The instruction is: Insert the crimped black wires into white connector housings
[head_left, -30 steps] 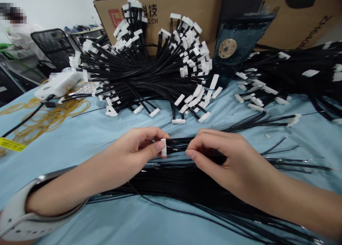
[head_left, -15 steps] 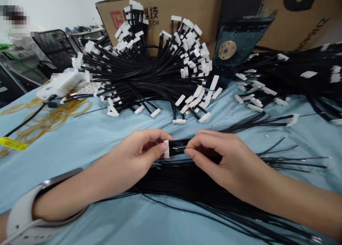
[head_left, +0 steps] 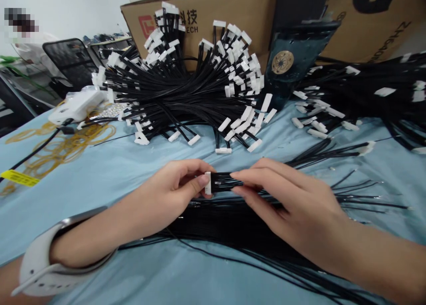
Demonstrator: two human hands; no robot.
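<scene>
My left hand (head_left: 179,181) pinches a white connector housing (head_left: 208,183) between thumb and fingers. Several black wires (head_left: 221,181) run out of the housing to the right in a flat band. At that band is my right hand (head_left: 282,198), thumb and index finger apart, one at each edge of the wires; its other fingers are partly hidden. Beneath both hands lies a thick bundle of loose black wires (head_left: 229,220). Their bare metal ends (head_left: 379,197) fan out to the right of my right hand.
A big pile of finished wire harnesses (head_left: 186,87) stands before a cardboard box (head_left: 206,12). More harnesses (head_left: 366,92) lie at right, beside a dark blue cup (head_left: 286,61). Yellow rubber bands (head_left: 66,150) and a white power strip (head_left: 76,106) are at left. A person sits far back.
My right thumb and index finger, pinched together before, have parted and the hand has shifted slightly right. My left hand keeps its hold on the connector housing.
</scene>
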